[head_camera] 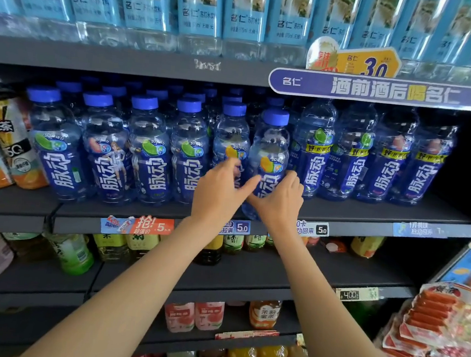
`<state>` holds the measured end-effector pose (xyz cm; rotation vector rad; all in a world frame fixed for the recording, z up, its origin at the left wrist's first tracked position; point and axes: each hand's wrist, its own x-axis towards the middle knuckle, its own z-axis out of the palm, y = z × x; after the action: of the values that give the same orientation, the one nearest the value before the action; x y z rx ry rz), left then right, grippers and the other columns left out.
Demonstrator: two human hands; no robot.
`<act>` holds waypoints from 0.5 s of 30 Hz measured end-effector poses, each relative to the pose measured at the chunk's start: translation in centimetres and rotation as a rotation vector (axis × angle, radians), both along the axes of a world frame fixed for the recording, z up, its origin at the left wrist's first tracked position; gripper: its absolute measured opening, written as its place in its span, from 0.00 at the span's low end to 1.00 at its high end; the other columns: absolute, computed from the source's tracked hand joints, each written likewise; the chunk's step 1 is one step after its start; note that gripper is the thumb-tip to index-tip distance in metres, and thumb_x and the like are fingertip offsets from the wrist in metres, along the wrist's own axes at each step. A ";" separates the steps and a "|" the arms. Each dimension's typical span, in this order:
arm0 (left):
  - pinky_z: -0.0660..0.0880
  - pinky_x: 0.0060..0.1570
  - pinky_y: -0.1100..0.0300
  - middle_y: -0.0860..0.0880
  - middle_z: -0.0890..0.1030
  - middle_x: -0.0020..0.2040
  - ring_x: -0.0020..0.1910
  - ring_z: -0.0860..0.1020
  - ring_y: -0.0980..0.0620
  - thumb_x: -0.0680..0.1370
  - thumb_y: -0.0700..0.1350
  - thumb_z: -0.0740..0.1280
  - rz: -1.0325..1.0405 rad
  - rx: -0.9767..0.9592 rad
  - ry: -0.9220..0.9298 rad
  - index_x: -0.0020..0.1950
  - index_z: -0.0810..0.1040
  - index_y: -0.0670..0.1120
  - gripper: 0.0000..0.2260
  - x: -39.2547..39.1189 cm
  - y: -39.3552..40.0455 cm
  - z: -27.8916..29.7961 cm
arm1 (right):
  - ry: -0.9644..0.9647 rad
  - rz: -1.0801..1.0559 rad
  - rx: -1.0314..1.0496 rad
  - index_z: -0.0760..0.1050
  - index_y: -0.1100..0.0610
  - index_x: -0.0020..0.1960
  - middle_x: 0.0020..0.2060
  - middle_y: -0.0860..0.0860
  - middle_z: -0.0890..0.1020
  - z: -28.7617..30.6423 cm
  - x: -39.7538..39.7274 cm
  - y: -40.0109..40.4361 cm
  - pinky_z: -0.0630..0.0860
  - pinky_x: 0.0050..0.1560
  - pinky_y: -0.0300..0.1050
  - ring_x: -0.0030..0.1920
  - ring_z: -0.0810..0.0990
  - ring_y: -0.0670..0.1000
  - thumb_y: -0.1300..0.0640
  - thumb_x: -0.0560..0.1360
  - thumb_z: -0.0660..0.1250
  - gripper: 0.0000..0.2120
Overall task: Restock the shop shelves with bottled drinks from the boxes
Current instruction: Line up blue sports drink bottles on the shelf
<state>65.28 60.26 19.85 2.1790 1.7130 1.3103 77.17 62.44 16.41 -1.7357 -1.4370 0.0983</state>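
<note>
Both hands clasp one blue-capped bottle (269,155) at the front edge of the middle shelf (367,215): the left hand (222,190) pinches its label side, the right hand (279,203) wraps round its other side. The bottle's base seems to overhang the edge slightly; letting go too soon could tip it off, or a shove could knock the neighbouring bottles (191,151) behind.

Glossy clear plastic bottles (268,164) on matt dark shelf (382,216)
</note>
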 end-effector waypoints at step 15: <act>0.72 0.49 0.54 0.44 0.75 0.59 0.59 0.74 0.45 0.65 0.62 0.73 -0.019 -0.191 -0.002 0.65 0.67 0.37 0.40 -1.8 1.2 1.8 | 0.235 0.340 -0.176 0.63 0.64 0.69 0.64 0.58 0.74 3.3 3.7 4.1 0.68 0.61 0.46 0.65 0.72 0.57 0.60 0.75 0.66 0.25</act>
<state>63.48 61.43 21.66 2.0815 1.7329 1.0943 80.87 66.52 19.70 -1.5395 -1.5685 0.6066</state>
